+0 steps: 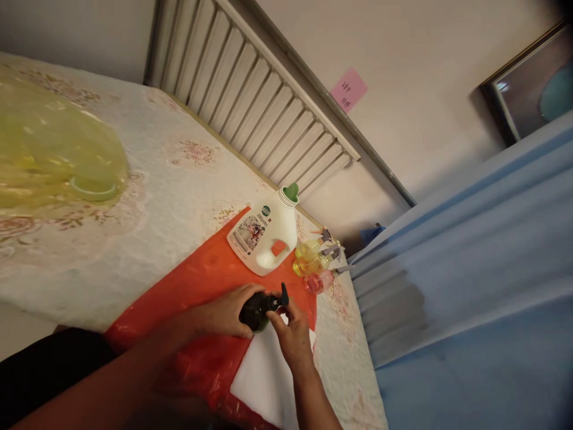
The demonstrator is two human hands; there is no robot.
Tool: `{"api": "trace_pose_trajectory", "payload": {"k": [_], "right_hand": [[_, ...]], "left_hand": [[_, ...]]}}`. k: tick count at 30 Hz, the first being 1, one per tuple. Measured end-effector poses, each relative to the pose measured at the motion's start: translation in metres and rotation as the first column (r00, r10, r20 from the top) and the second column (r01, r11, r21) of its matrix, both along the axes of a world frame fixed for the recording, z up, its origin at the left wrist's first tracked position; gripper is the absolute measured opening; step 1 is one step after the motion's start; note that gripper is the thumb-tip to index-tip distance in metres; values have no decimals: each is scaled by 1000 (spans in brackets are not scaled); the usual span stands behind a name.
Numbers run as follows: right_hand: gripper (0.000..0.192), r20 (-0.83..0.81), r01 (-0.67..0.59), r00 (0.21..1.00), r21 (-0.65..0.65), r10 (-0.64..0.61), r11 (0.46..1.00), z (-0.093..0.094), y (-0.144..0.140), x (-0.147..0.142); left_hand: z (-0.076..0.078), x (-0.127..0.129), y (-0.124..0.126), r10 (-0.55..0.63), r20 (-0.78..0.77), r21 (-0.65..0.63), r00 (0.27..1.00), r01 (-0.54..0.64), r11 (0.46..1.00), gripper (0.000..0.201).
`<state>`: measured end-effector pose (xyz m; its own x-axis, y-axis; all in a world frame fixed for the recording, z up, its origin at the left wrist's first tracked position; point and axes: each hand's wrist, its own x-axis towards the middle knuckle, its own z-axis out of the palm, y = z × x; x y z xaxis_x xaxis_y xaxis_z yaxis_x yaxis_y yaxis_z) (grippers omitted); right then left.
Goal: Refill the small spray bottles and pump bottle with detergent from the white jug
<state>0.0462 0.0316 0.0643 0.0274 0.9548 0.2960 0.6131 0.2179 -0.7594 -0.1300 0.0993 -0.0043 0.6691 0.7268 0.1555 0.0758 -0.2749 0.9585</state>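
While left hand (226, 312) grasps dark bottle (254, 312), right hand (293, 334) pinches pump (278, 300) (jug (264, 234) label unreadable).

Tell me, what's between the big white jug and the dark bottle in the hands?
Only bare red plastic sheet lies between the white jug and the dark bottle, as the head view shows.
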Motion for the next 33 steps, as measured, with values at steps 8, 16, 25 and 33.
{"api": "trace_pose_trajectory", "payload": {"k": [8, 16, 25, 33], "right_hand": [[21, 80, 20, 997, -1, -20, 1000, -4, 2, 2], [19, 104, 156, 983, -12, -154, 988, -9, 5, -7], [17, 10, -5, 1000, 21, 5, 1000, -6, 3, -1], [25, -4, -64, 998, 5, 64, 998, -6, 2, 4]], "left_hand": [[2, 0, -1, 12, -16, -7, 1000, -12, 1000, 82], [-2, 0, 1, 11, -3, 20, 1000, -11, 1000, 87], [7, -2, -2, 7, -13, -19, 1000, -8, 1000, 83], [3, -1, -2, 4, -15, -27, 1000, -5, 1000, 87]]}}
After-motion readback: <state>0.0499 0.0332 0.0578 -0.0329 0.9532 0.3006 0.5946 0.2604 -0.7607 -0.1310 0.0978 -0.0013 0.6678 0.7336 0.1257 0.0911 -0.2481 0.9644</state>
